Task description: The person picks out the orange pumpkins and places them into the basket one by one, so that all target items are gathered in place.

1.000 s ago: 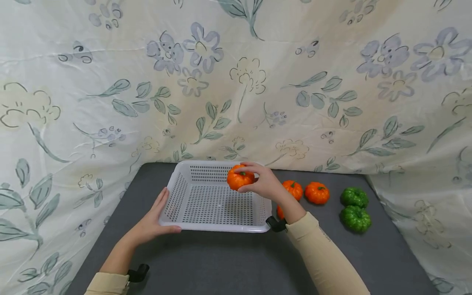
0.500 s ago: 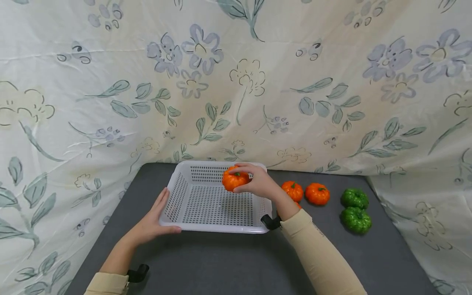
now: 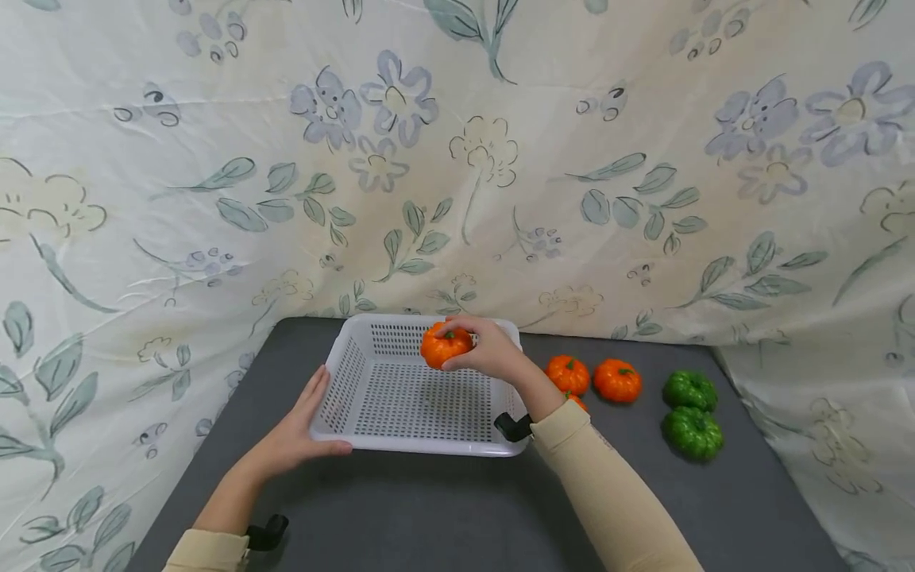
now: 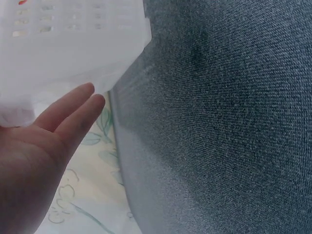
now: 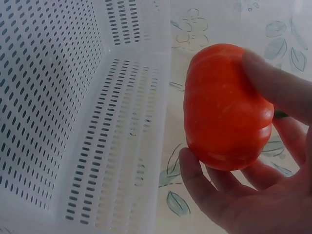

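Observation:
My right hand (image 3: 489, 351) grips an orange bell pepper (image 3: 442, 346) above the back part of a white perforated plastic basket (image 3: 422, 446). In the right wrist view the thumb lies on one side of the pepper (image 5: 226, 107) and the fingers curl on the other. My left hand (image 3: 289, 437) rests at the basket's front left corner. Its fingers lie straight along the outer left wall, and the thumb stretches along the front rim. In the left wrist view two straight fingers (image 4: 73, 112) show beside the basket wall (image 4: 68, 63); the thumb is mostly hidden.
Right of the basket sit more orange bell peppers (image 3: 617, 380), one partly behind my right forearm. Two green bell peppers (image 3: 692, 434) lie farther right. All are on a dark grey table (image 3: 429, 516), with a floral cloth (image 3: 457, 175) hanging behind it.
My right hand has carried the orange bell pepper a little to the left over the basket. The left hand and the basket stay where they were.

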The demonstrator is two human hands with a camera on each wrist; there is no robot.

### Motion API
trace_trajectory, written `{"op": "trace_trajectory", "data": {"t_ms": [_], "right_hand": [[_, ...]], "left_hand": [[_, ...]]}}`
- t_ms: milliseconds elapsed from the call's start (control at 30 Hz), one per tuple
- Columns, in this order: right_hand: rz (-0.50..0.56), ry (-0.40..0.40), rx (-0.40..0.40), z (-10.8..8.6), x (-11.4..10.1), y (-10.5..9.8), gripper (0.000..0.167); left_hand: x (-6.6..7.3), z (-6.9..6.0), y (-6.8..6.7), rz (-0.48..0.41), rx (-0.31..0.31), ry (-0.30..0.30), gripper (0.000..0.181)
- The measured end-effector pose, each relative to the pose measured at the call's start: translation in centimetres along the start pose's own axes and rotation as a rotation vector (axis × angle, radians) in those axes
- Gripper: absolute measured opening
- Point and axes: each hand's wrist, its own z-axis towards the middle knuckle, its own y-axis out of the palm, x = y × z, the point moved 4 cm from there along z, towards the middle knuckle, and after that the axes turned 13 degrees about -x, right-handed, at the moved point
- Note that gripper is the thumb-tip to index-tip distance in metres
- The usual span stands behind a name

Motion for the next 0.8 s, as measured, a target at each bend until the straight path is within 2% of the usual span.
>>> {"op": "trace_trajectory", "data": {"t_ms": [300,633,800], "right_hand": [[0.022,0.068,-0.003,1.0,-0.8,1.0,0.042],[0.031,0.032,-0.029,3.0,-0.9,1.9,0.042],[0.022,0.056,-0.046,3.8,-1.0,2.7,0.041]], "left_hand": [[-0.2,-0.7,-0.5,0.002,-0.017,0.001,0.133],[-0.6,-0.7,-0.5,0.011,-0.018,-0.003,0.133],[-0.7,-0.7,-0.5,0.007,-0.021,-0.001,0.133]]}}
